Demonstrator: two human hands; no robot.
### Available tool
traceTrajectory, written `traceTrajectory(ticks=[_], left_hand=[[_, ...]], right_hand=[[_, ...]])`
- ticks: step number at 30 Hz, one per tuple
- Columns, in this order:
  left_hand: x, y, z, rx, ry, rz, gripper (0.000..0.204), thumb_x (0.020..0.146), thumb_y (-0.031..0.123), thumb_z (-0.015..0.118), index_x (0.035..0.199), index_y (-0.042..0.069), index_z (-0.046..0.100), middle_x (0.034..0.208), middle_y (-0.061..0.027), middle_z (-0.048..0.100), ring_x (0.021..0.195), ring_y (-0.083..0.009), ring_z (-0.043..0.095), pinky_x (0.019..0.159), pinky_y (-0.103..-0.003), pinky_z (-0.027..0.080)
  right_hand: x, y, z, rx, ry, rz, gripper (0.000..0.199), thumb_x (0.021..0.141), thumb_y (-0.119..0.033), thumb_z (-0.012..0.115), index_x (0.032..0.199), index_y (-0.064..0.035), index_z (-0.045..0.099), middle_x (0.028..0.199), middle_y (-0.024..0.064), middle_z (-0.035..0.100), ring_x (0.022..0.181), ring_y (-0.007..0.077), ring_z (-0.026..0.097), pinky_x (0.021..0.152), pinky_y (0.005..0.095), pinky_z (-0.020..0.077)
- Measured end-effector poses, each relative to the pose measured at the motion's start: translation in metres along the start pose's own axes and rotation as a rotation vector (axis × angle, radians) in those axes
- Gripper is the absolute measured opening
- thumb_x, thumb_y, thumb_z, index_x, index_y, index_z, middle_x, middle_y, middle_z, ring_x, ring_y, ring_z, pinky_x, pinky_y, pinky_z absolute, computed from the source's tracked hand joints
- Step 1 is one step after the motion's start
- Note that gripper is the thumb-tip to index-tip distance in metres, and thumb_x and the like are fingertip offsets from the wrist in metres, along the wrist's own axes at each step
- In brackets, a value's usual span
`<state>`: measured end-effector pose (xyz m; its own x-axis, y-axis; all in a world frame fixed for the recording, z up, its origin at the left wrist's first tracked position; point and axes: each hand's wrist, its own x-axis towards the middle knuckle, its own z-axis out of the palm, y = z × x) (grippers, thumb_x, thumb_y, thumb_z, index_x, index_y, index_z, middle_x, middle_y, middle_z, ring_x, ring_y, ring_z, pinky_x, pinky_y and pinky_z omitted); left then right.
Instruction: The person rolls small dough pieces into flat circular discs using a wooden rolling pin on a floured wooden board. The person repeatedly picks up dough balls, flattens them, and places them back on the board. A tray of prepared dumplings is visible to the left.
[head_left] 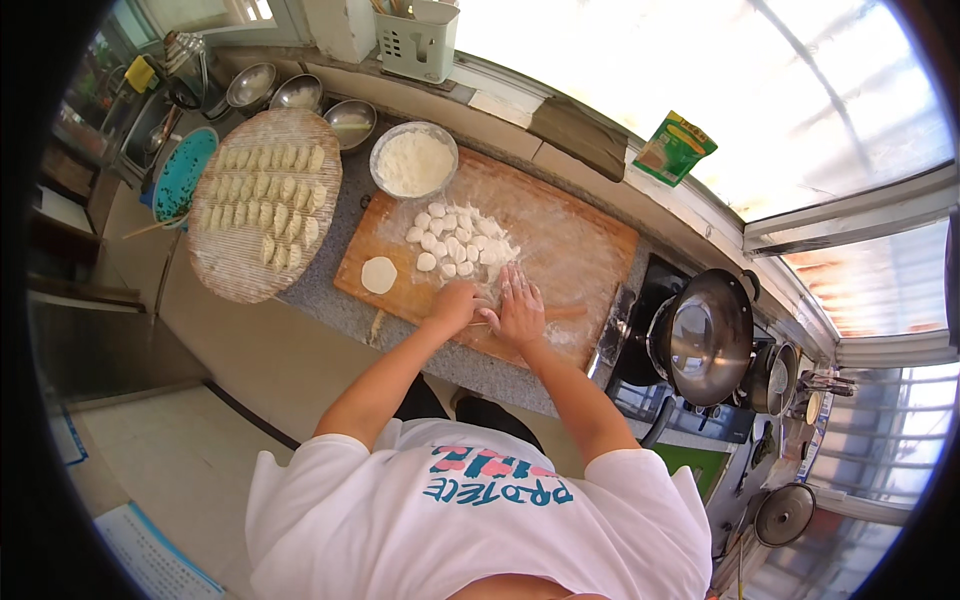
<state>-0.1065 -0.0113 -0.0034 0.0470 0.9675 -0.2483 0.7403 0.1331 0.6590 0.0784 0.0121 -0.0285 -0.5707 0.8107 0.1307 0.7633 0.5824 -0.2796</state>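
On the floured wooden board (590, 230), my right hand (518, 308) lies flat with its fingers stretched out. A thin wooden rolling pin (568, 313) runs beneath its palm. Close beside it, my left hand (457, 303) has its fingers curled together at the board; what they pinch, if anything, is hidden. Just beyond both hands lie several small white dough pieces (457, 240), dusted with flour. One round, flat dough wrapper (379, 275) rests on the board's left part. A metal bowl of flour (414, 162) stands at the board's far left corner.
Left of the board, a round woven tray (235, 275) carries rows of dumplings. Behind it are a teal bowl (188, 172) and several metal bowls (350, 124). A wok (710, 335) sits on the stove at right. A green packet (675, 148) stands on the window ledge.
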Motion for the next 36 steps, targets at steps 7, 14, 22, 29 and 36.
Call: traceTrajectory(ticks=[7,14,22,29,36], left_hand=[[0.008,-0.028,0.019,0.054,-0.090,0.185,0.015,0.078,0.009,0.070,0.091,0.009,0.077,0.101,-0.0155,0.069,0.100,-0.0357,0.065,0.083,-0.046,0.053],[0.002,-0.017,0.010,-0.010,0.023,0.214,0.013,0.078,0.010,0.070,0.090,0.008,0.076,0.099,-0.0169,0.070,0.098,-0.0377,0.066,0.082,-0.048,0.052],[0.004,-0.019,0.013,0.069,-0.051,0.088,0.011,0.082,0.013,0.067,0.085,0.006,0.075,0.089,-0.0184,0.070,0.089,-0.0390,0.067,0.079,-0.049,0.053],[0.004,-0.022,0.014,0.053,0.045,0.371,0.013,0.083,0.014,0.067,0.084,0.004,0.074,0.094,-0.0182,0.072,0.093,-0.0377,0.068,0.080,-0.049,0.053],[0.008,-0.007,-0.008,0.088,-0.100,0.017,0.012,0.084,0.014,0.068,0.088,0.005,0.076,0.094,-0.0189,0.071,0.092,-0.0368,0.068,0.081,-0.048,0.053]], right_hand=[[-0.065,-0.017,-0.008,-0.010,0.004,-0.094,0.098,0.089,-0.064,0.058,0.156,0.0015,0.032,0.156,0.0245,0.041,0.146,0.0399,0.038,0.116,0.0537,0.0292],[-0.030,-0.008,-0.002,-0.015,0.007,-0.057,0.095,0.090,-0.061,0.059,0.156,0.0020,0.032,0.156,0.0241,0.041,0.146,0.0391,0.037,0.114,0.0533,0.0314],[-0.046,-0.018,-0.013,0.017,-0.006,-0.061,0.094,0.090,-0.059,0.059,0.156,0.0019,0.032,0.159,0.0229,0.036,0.148,0.0387,0.035,0.117,0.0528,0.0291],[-0.050,-0.013,-0.006,-0.021,-0.037,-0.041,0.093,0.089,-0.057,0.062,0.156,0.0007,0.032,0.160,0.0225,0.037,0.149,0.0381,0.034,0.116,0.0532,0.0313],[-0.007,-0.013,-0.008,0.017,0.063,0.006,0.094,0.089,-0.057,0.062,0.156,0.0021,0.032,0.158,0.0231,0.039,0.147,0.0384,0.036,0.115,0.0525,0.0320]])
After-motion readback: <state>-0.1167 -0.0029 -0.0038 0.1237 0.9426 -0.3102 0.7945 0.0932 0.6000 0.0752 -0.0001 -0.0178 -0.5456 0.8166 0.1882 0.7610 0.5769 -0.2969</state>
